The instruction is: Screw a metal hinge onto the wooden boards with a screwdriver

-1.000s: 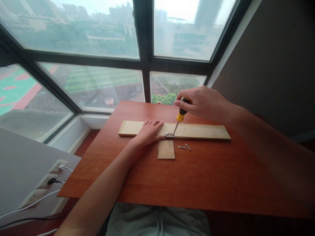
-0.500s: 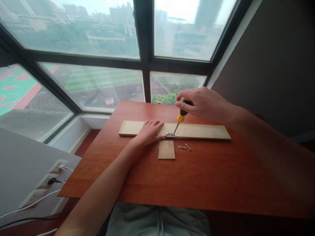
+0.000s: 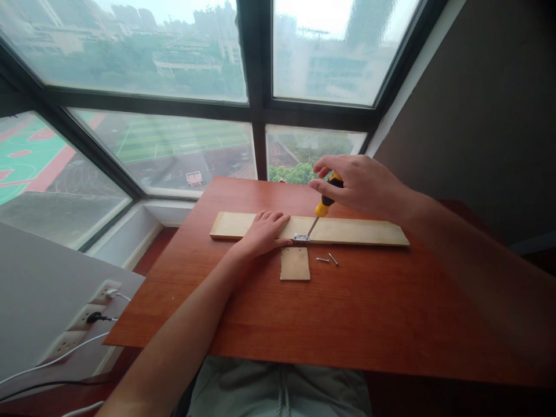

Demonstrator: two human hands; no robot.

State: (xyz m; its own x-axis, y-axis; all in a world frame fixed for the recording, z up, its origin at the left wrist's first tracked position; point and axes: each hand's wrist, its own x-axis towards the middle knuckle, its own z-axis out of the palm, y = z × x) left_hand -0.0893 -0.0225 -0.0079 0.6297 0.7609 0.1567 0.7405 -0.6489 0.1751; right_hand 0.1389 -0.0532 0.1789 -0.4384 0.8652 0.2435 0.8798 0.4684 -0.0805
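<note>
A long pale wooden board point(image 3: 356, 231) lies across the table. My left hand point(image 3: 264, 233) rests flat on it, fingers stretched out, the thumb beside a small metal hinge point(image 3: 300, 237) at the board's near edge. Around the handle of a yellow and black screwdriver point(image 3: 322, 207) is my right hand point(image 3: 362, 184), its index finger lifted and loosely curled. The screwdriver's shaft slants down to the hinge's right end; I cannot make out the screw under its tip. Just in front of the hinge lies a small wooden piece point(image 3: 295, 265) with two holes along its far edge.
Two loose screws point(image 3: 333, 259) lie right of the small piece on the reddish-brown table point(image 3: 260, 318). Windows point(image 3: 182, 145) stand beyond the table. Sockets with plugs and cables point(image 3: 98, 317) are on the low wall at left.
The fingers of my right hand have opened slightly around the screwdriver handle. The screwdriver's tip stays at the hinge, and my left hand keeps its place on the board.
</note>
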